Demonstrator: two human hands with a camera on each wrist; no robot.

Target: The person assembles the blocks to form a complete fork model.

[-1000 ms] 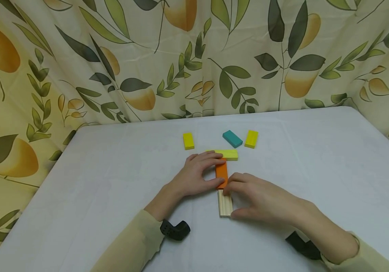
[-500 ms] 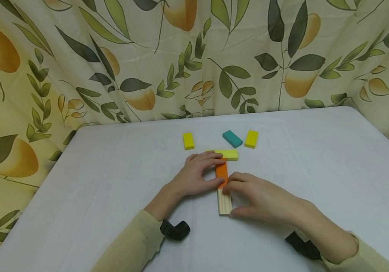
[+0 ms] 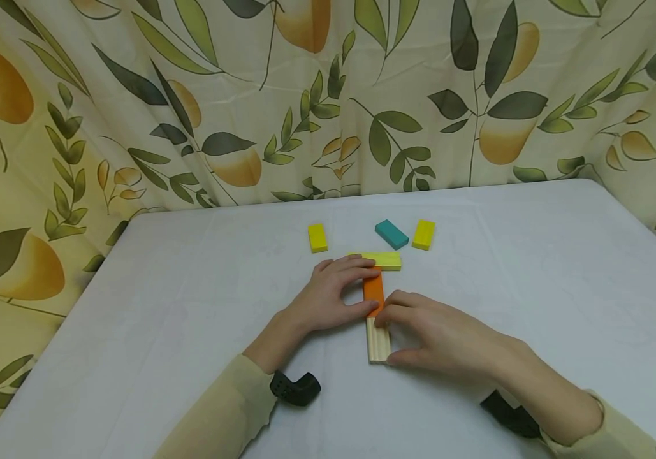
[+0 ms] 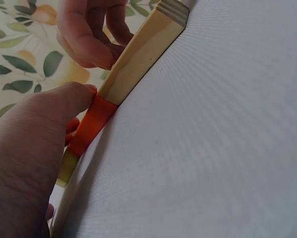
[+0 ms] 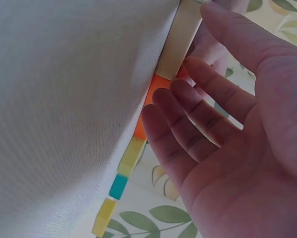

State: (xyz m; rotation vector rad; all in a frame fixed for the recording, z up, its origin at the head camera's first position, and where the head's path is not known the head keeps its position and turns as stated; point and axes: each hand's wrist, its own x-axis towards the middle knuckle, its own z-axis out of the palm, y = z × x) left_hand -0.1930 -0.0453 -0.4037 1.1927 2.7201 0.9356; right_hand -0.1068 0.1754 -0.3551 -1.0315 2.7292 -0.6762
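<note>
An orange block (image 3: 373, 290) lies flat on the white-covered table, one end against a yellow-green block (image 3: 387, 261) set crosswise. My left hand (image 3: 336, 296) holds the orange block, thumb at its near end and fingertips at its far end. A plain wooden block (image 3: 379, 344) with a grooved end (image 4: 173, 12) continues the line toward me, end to end with the orange one. My right hand (image 3: 442, 335) pinches this wooden block, thumb at its near corner and index fingertip on its far part. In the right wrist view the other fingers (image 5: 170, 134) extend beside the orange block.
Beyond the line lie a yellow block (image 3: 317, 238) on the left, a teal block (image 3: 392, 234) and another yellow block (image 3: 423, 234) on the right. A leaf-and-fruit patterned curtain (image 3: 305, 115) hangs behind the table's far edge.
The plain wooden block has slid slightly away from me, closing the small gap to the orange block, with my right hand on it. The left hand has stayed put.
</note>
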